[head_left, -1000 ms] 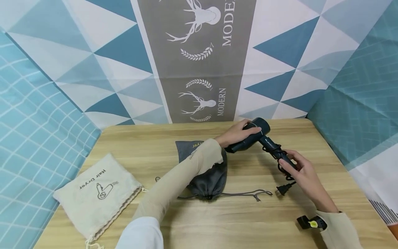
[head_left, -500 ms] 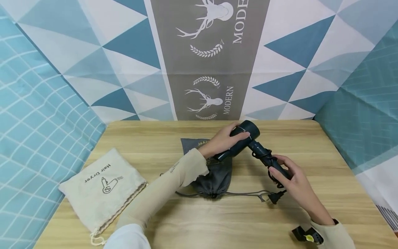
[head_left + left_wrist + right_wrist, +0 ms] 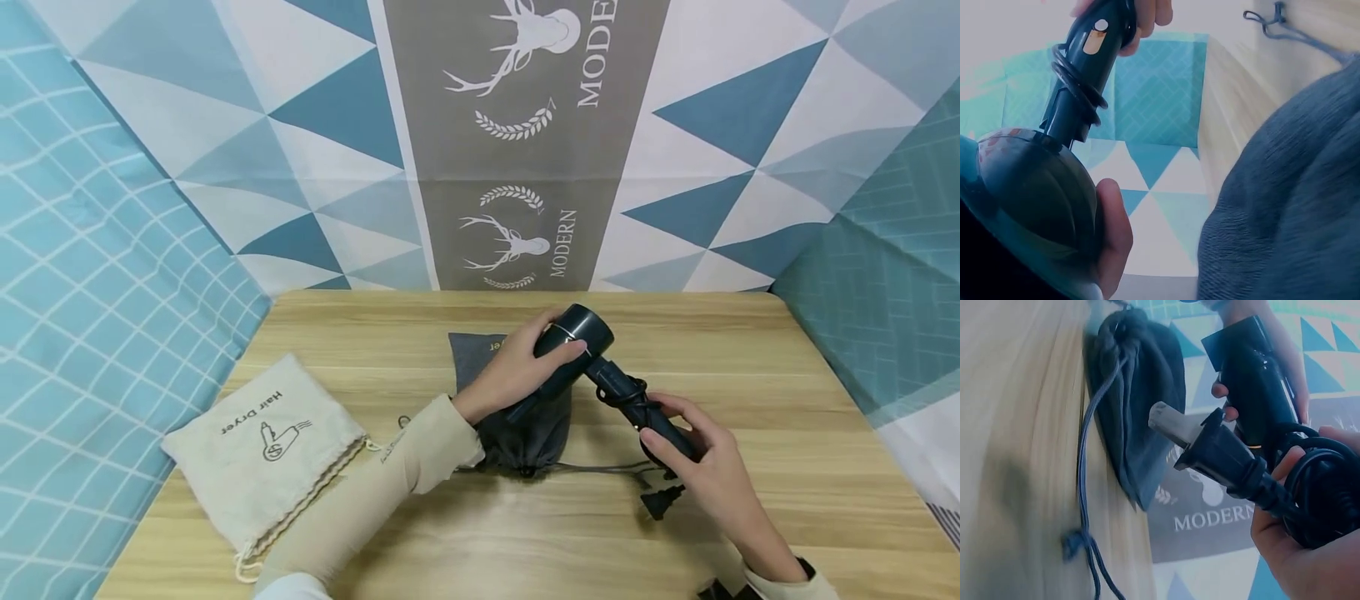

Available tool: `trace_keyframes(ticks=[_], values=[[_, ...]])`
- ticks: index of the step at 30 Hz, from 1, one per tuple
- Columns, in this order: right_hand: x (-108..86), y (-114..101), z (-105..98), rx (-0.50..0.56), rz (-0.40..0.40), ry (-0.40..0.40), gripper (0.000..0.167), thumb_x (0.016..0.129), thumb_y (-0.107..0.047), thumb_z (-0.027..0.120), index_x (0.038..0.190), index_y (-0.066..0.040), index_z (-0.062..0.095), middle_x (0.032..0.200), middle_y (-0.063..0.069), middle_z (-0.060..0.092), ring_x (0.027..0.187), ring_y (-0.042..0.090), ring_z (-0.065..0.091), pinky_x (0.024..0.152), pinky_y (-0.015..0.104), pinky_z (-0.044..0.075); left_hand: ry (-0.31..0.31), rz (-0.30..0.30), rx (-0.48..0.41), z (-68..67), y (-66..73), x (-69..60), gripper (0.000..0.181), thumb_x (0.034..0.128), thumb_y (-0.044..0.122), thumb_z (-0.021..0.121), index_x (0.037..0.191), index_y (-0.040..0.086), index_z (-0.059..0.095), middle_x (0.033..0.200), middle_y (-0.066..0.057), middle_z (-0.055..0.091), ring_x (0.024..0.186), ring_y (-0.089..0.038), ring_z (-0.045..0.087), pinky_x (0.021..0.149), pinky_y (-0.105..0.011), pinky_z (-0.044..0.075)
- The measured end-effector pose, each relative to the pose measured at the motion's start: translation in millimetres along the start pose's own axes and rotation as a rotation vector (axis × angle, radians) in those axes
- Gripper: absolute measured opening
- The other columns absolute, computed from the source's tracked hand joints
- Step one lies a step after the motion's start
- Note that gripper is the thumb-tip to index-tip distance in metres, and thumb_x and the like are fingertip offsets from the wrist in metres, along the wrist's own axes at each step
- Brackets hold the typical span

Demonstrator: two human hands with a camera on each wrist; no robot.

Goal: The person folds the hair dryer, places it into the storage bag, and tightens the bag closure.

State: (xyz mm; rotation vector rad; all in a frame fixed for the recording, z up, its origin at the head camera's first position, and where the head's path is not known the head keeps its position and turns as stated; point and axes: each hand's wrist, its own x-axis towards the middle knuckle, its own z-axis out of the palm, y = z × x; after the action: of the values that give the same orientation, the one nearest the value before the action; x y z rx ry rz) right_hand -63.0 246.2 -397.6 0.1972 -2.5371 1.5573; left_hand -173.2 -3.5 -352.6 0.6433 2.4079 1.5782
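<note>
A dark hair dryer (image 3: pixel 577 333) is held above the table in both hands. My left hand (image 3: pixel 517 371) grips its barrel, thumb across the near side. Around the handle, which has the black cord (image 3: pixel 626 396) wound about it, curl the fingers of my right hand (image 3: pixel 705 450). The two-pin plug (image 3: pixel 1210 450) dangles below the right hand. Under and behind the left hand lies a dark grey drawstring pouch (image 3: pixel 532 437), its printed face partly hidden by the hand and dryer. The left wrist view shows the handle's button panel (image 3: pixel 1096 37).
A cream drawstring bag (image 3: pixel 262 467) printed "Hair Dryer" lies at the left of the wooden table (image 3: pixel 480 533). The pouch's grey drawstring (image 3: pixel 1082 469) trails across the wood. Patterned sheets (image 3: pixel 690 150) stand behind and at both sides. A small black object (image 3: pixel 716 590) shows by the right sleeve.
Both hands have carried the hair dryer leftward and nearer, over the grey pouch, with the plug swinging along. The head view has shifted a little. Both grips stay the same.
</note>
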Motion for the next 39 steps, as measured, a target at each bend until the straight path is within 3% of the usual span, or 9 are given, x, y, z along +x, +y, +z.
trace_keyframes(ticks=[6, 13, 16, 22, 31, 39], values=[[-4.7, -2.6, 11.2, 0.142, 0.061, -0.079, 0.037, 0.097, -0.012, 0.065, 0.133, -0.01, 0.057, 0.109, 0.009, 0.054, 0.066, 0.018, 0.059, 0.061, 0.028, 0.052, 0.051, -0.002, 0.012, -1.0, -8.6, -27.7, 0.065, 0.0956, 0.057, 0.056, 0.15, 0.025, 0.04, 0.121, -0.001, 0.061, 0.093, -0.012, 0.064, 0.072, -0.031, 0.055], [-9.9, -1.7, 24.5, 0.293, 0.093, -0.426, 0.05, 0.103, -0.011, 0.054, 0.148, 0.001, 0.035, 0.105, 0.027, 0.061, 0.056, 0.024, 0.062, 0.051, 0.036, 0.054, 0.062, -0.027, -0.002, -3.6, -26.9, -57.0, 0.061, 0.0969, 0.053, 0.057, 0.148, 0.023, 0.042, 0.119, -0.007, 0.065, 0.091, -0.012, 0.067, 0.072, -0.03, 0.056], [-9.3, -2.1, 27.6, 0.323, 0.086, -0.507, 0.053, 0.105, -0.011, 0.051, 0.151, 0.003, 0.028, 0.108, 0.03, 0.064, 0.055, 0.023, 0.062, 0.049, 0.036, 0.053, 0.081, -0.049, -0.006, -4.7, -32.0, -66.4, 0.061, 0.0972, 0.053, 0.057, 0.148, 0.023, 0.042, 0.12, -0.008, 0.064, 0.091, -0.013, 0.066, 0.071, -0.03, 0.055], [-12.6, 1.8, 31.9, 0.344, 0.091, -0.47, 0.051, 0.103, -0.007, 0.052, 0.149, 0.004, 0.032, 0.103, 0.027, 0.068, 0.053, 0.021, 0.062, 0.048, 0.036, 0.053, 0.105, -0.014, -0.009, -1.6, -34.4, -73.7, 0.062, 0.0975, 0.052, 0.057, 0.149, 0.023, 0.041, 0.117, -0.009, 0.065, 0.088, -0.013, 0.067, 0.069, -0.029, 0.056], [-25.7, 7.3, 33.1, 0.27, 0.238, -0.37, 0.055, 0.103, -0.014, 0.056, 0.151, 0.001, 0.033, 0.091, 0.021, 0.068, 0.054, 0.022, 0.059, 0.053, 0.035, 0.053, 0.106, 0.019, -0.051, 12.1, -38.8, -74.3, 0.062, 0.0984, 0.047, 0.058, 0.15, 0.019, 0.039, 0.11, -0.009, 0.067, 0.083, -0.008, 0.068, 0.067, -0.027, 0.056], [-29.2, -3.9, 47.0, 0.222, 0.162, -0.2, 0.047, 0.101, -0.011, 0.059, 0.145, -0.003, 0.044, 0.092, 0.022, 0.068, 0.055, 0.023, 0.059, 0.051, 0.036, 0.053, 0.172, 0.098, -0.123, 9.4, -38.7, -77.9, 0.057, 0.1001, 0.036, 0.06, 0.152, 0.027, 0.037, 0.106, -0.006, 0.069, 0.082, -0.009, 0.069, 0.067, -0.03, 0.058]])
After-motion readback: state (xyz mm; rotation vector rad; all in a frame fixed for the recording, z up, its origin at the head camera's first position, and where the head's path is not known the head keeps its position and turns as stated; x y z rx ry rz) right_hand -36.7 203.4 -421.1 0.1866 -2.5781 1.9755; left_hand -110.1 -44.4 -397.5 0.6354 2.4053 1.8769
